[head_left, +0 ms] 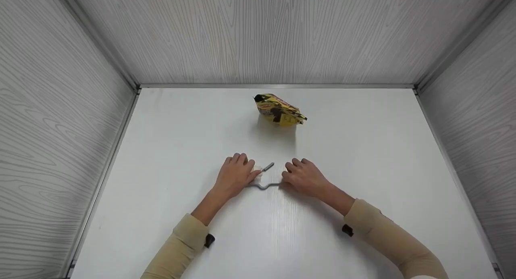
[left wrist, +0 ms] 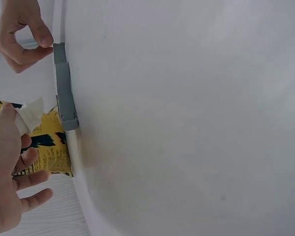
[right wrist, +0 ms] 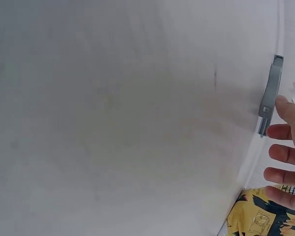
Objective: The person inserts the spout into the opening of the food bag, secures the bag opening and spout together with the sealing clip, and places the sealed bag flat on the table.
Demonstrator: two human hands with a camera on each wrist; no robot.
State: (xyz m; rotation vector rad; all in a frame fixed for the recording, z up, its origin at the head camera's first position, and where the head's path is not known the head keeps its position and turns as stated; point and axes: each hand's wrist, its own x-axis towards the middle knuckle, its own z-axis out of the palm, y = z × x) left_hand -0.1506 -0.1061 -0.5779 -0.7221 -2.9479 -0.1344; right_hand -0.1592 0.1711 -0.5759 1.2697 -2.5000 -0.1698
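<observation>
In the head view my left hand point(head_left: 236, 174) pinches a crumpled white tissue point(left wrist: 32, 115) between thumb and fingers. A short grey rod point(head_left: 268, 166) pokes out beside that tissue. Between my two hands lies a thin grey strip with a wavy bend point(head_left: 263, 186), which looks like a long clip from the side in the left wrist view. My right hand point(head_left: 304, 177) holds this strip's right end with thumb and index finger. Its other fingers spread loosely in the right wrist view. The strip's left end runs up to my left hand.
A crumpled yellow and black packet point(head_left: 280, 111) stands on the white table point(head_left: 193, 125) beyond my hands. Grey wood-grain panels point(head_left: 258, 37) enclose the table at the back and both sides. Small black devices point(head_left: 209, 240) sit at the sleeves.
</observation>
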